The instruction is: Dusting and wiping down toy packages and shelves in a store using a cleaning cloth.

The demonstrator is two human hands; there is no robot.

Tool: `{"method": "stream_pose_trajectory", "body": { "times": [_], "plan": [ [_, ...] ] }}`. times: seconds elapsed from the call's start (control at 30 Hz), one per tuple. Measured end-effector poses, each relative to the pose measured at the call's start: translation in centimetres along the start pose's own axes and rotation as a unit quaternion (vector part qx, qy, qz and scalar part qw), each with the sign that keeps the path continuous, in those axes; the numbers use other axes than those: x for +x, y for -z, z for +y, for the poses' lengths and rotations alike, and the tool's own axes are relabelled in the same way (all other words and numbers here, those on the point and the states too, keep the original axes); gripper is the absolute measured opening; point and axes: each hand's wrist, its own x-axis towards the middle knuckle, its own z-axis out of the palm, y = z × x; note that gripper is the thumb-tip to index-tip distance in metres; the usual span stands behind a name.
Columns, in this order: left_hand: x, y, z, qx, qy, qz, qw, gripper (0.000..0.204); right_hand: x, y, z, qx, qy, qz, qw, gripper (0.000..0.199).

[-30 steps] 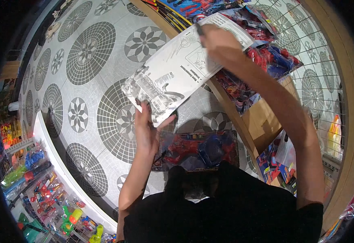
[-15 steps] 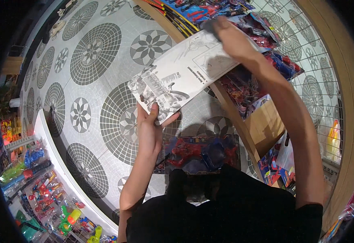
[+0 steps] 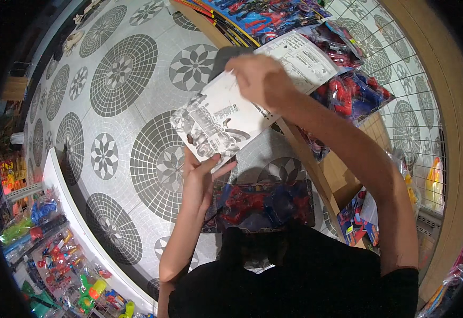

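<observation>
The left hand grips the near left corner of a white card, its thumb on the printed grey face, one finger stretched out to the right along the near edge and the others partly hidden underneath. The card is held up at a slant above the patterned tile floor, its other end reaching far right, where it overlaps bagged toys in view. The right hand lies across the middle of the card, fingers bent and close together around a dark grey piece that juts past the card's far edge; its kind is too unclear to tell. Near the person's black clothes, to the right of the left forearm, is a flat pack with red and blue figures inside. A wooden rail runs along the right, with more toy packs at the far end and a wire mesh beyond it. On the left, a white shelf edge borders bright small toys in clear wrapping.
</observation>
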Motion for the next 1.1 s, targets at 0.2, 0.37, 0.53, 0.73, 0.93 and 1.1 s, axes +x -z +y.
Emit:
{"method": "stream_pose_trajectory", "body": {
  "times": [0.2, 0.37, 0.53, 0.73, 0.93, 1.1],
  "plan": [
    [-0.4, -0.5, 0.6, 0.021, 0.015, 0.002, 1.0, 0.074, 3.7, 2.8, 2.7, -0.13, -0.068, 0.075, 0.986, 0.023],
    [-2.4, -0.5, -2.8, -0.057, 0.031, 0.016, 0.998, 0.069, 8.3, -0.5, 0.7, -0.103, -0.011, -0.088, 0.991, 0.021],
    [-2.4, -0.6, -4.4, -0.076, 0.117, 0.012, 0.99, 0.057, 10.5, -9.1, 1.1, -0.261, 0.076, -0.341, 0.9, 0.027],
    [-2.3, 1.5, -5.8, -0.096, 0.006, -0.03, 0.995, 0.055, 9.2, -13.5, 2.1, -0.232, -0.154, -0.431, 0.859, 0.036],
    [-1.3, 1.6, -6.3, -0.084, 0.057, -0.048, 0.994, 0.054, 10.2, -12.2, 3.7, -0.099, -0.052, -0.305, 0.946, 0.034],
    [-1.1, 2.0, -5.2, -0.08, 0.047, -0.051, 0.994, 0.045, 10.3, -2.7, -1.8, 0.095, -0.075, -0.206, 0.971, 0.027]
  ]
}}
